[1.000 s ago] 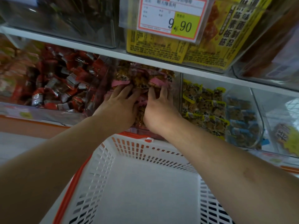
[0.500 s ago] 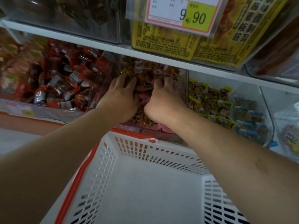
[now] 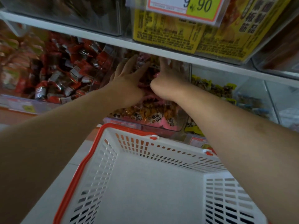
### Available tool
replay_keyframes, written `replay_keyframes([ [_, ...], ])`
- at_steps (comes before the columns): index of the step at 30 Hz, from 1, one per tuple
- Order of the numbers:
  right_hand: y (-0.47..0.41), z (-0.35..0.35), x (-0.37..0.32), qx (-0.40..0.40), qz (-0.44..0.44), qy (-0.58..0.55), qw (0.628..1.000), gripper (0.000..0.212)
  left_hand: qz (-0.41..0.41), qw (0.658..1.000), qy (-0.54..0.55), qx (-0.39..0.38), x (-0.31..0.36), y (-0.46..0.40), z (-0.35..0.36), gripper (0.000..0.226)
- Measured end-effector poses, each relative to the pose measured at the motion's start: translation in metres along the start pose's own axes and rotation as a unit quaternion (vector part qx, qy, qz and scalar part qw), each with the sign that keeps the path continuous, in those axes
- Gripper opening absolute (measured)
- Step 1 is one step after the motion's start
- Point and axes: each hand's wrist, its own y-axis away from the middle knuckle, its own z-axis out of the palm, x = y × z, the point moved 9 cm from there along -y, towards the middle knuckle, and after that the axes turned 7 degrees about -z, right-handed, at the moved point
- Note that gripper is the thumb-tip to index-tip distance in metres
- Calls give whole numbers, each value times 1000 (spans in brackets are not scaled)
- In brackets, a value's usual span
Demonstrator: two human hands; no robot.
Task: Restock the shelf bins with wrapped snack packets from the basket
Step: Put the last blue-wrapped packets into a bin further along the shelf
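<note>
Both our hands have pushed further back into the bin since a second ago, and our view has dropped so the bin's front now shows below our wrists. The pink-wrapped snack packets (image 3: 150, 117) lie heaped in the clear middle bin (image 3: 182, 125) on the lower shelf, piled against its front wall and reaching back under the shelf board (image 3: 97, 40). Our left hand (image 3: 127, 84) lies flat on the heap with fingers straight and spread apart; our right hand (image 3: 168, 81) presses beside it, fingers extended, though their tips blur under the shelf and we cannot tell whether they pinch anything. We judge this to be the levelling step: we should sweep the pile rearward with flat palms, keeping packets from sliding over the front lip. The white basket (image 3: 113, 152) below shows no packets in its visible part. Red-wrapped packets (image 3: 64, 68) fill the bin to the left, yellow-edged packets (image 3: 215, 89) the one to the right.
</note>
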Motion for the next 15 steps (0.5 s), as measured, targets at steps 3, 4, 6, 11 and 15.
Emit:
replay_keyframes([
  [3,-10,12,7,-34,33,19,999,92,0,997,-58,-47,-4,-27,15,99],
  [4,-12,16,8,-44,42,22,998,91,-10,996,-63,-60,-4,-31,18,98],
  [6,-12,20,8,-57,46,27,997,91,-32,995,-57,-78,-7,-32,22,93],
  [11,2,4,1,-8,-6,8,1000,99,26,1000,-6,9,7,-7,-2,91],
  [15,48,12,-4,-20,-44,42,998,113,16,1000,9,23,5,34,0,92],
])
